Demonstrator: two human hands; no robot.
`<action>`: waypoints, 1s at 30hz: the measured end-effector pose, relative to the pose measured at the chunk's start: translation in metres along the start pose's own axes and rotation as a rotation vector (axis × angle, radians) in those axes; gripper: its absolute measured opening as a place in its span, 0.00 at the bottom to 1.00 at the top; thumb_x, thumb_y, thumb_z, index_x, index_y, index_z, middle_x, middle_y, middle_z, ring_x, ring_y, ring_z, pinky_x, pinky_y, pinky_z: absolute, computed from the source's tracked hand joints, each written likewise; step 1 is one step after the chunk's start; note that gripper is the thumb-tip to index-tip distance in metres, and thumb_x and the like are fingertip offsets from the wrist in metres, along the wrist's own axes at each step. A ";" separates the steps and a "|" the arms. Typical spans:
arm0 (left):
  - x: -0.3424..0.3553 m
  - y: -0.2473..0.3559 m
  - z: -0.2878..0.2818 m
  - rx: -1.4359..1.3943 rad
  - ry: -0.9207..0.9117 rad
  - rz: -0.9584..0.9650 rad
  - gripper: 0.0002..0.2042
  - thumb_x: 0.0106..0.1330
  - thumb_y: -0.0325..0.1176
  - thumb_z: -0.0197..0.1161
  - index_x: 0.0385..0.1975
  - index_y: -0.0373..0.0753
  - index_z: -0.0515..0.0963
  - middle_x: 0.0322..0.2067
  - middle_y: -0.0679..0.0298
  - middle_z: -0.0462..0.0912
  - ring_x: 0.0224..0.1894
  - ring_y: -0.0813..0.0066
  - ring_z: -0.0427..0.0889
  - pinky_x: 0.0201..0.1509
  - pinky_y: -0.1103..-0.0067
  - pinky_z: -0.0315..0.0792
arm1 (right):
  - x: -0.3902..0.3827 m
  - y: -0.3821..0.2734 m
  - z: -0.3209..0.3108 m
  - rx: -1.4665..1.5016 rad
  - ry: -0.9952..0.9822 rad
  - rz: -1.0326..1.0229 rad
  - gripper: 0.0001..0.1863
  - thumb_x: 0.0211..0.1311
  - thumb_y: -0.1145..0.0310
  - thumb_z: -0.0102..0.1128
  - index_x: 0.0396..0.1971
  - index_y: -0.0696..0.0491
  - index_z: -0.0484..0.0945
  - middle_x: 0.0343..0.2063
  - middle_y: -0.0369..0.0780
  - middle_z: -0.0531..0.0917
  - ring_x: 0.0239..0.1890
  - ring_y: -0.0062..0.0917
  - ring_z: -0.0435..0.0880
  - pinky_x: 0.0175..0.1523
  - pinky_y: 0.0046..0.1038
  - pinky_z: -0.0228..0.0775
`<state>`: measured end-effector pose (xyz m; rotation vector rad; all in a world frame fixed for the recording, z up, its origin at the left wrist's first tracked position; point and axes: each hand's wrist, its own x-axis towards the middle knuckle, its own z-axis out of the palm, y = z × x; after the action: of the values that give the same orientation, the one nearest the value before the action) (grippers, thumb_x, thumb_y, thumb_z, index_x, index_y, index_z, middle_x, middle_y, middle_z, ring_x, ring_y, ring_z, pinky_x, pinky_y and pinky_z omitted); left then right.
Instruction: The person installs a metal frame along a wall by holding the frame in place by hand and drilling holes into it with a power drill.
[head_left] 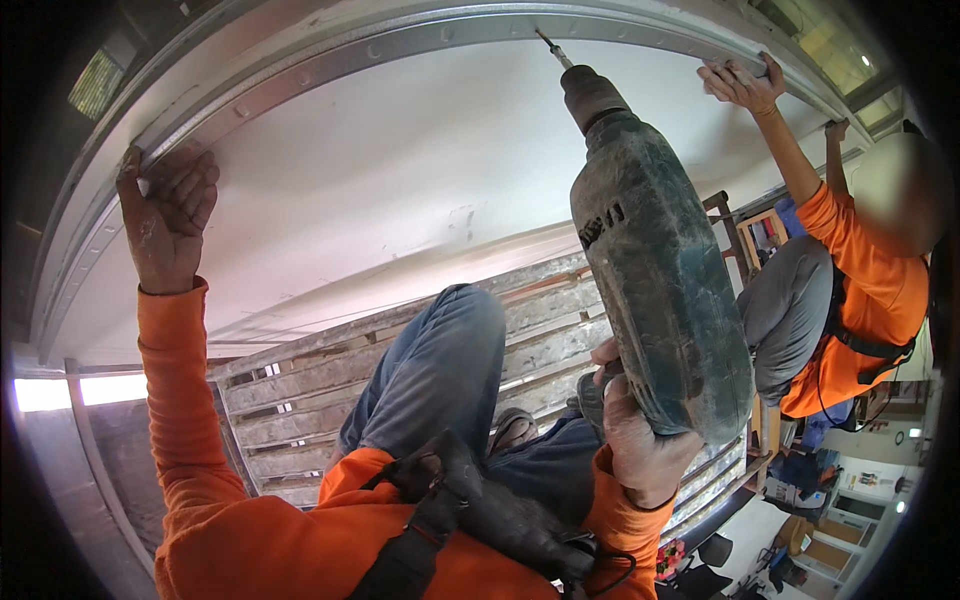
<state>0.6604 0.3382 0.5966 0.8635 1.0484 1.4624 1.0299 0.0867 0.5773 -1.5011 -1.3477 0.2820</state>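
My right hand (645, 445) is wrapped round the handle of a large, dusty dark-green power drill (660, 270), pointing upward. From its black chuck a thin bit (552, 48) reaches to the perforated metal rail (400, 42) overhead; its tip is at or very near the rail, and I cannot tell whether it has entered. My left hand (172, 225) is raised to the same rail at the left, thumb on one side and bent fingers on the other, holding it. A white panel (380, 150) lies along the rail. The drill's body hides part of my right fingers.
On the right a co-worker in an orange top (875, 290) crouches, one hand (745, 85) raised to the rail. Below me is a slatted platform (300, 425). A dark strap (410, 545) crosses my chest. Shelving and assorted goods (840, 500) stand far below at right.
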 end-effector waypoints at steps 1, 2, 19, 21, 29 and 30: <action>0.000 -0.001 -0.001 0.003 0.001 -0.005 0.30 0.66 0.59 0.52 0.43 0.32 0.80 0.38 0.52 0.85 0.40 0.68 0.85 0.41 0.80 0.79 | 0.000 -0.001 -0.001 -0.009 -0.012 0.012 0.19 0.55 0.83 0.50 0.49 0.65 0.72 0.33 0.46 0.82 0.30 0.26 0.81 0.35 0.25 0.74; 0.001 -0.002 -0.002 -0.001 -0.023 0.018 0.30 0.66 0.59 0.52 0.43 0.32 0.80 0.38 0.52 0.85 0.40 0.68 0.85 0.42 0.80 0.79 | 0.000 -0.002 -0.002 -0.017 -0.024 0.024 0.19 0.55 0.84 0.50 0.49 0.65 0.73 0.33 0.46 0.82 0.30 0.26 0.81 0.35 0.25 0.74; 0.000 0.000 0.002 -0.019 -0.023 -0.003 0.31 0.66 0.59 0.52 0.44 0.31 0.80 0.41 0.54 0.84 0.42 0.67 0.84 0.46 0.80 0.78 | 0.016 -0.010 -0.005 -0.140 -0.040 0.246 0.45 0.30 0.75 0.59 0.61 0.63 0.65 0.58 0.51 0.69 0.60 0.38 0.71 0.65 0.33 0.63; -0.002 -0.001 0.008 -0.008 0.039 0.031 0.31 0.66 0.59 0.52 0.44 0.31 0.80 0.40 0.53 0.85 0.40 0.67 0.84 0.45 0.80 0.78 | 0.018 -0.011 -0.006 -0.082 -0.046 0.259 0.45 0.31 0.75 0.59 0.61 0.64 0.63 0.58 0.51 0.69 0.60 0.37 0.71 0.65 0.33 0.62; 0.004 0.000 0.000 0.000 -0.014 0.011 0.31 0.66 0.58 0.52 0.45 0.30 0.80 0.40 0.52 0.85 0.40 0.66 0.85 0.45 0.79 0.78 | 0.026 -0.009 -0.008 0.036 -0.042 0.201 0.45 0.34 0.74 0.59 0.62 0.66 0.61 0.57 0.49 0.72 0.59 0.36 0.73 0.64 0.31 0.63; 0.003 0.000 0.000 0.016 0.002 0.004 0.31 0.66 0.58 0.52 0.45 0.30 0.80 0.40 0.52 0.85 0.40 0.66 0.85 0.44 0.79 0.78 | 0.026 -0.007 -0.009 0.034 -0.044 0.204 0.44 0.34 0.74 0.59 0.62 0.66 0.61 0.56 0.49 0.72 0.59 0.36 0.73 0.64 0.30 0.63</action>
<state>0.6599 0.3416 0.5967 0.8764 1.0617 1.4596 1.0410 0.1022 0.5986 -1.6138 -1.2189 0.4676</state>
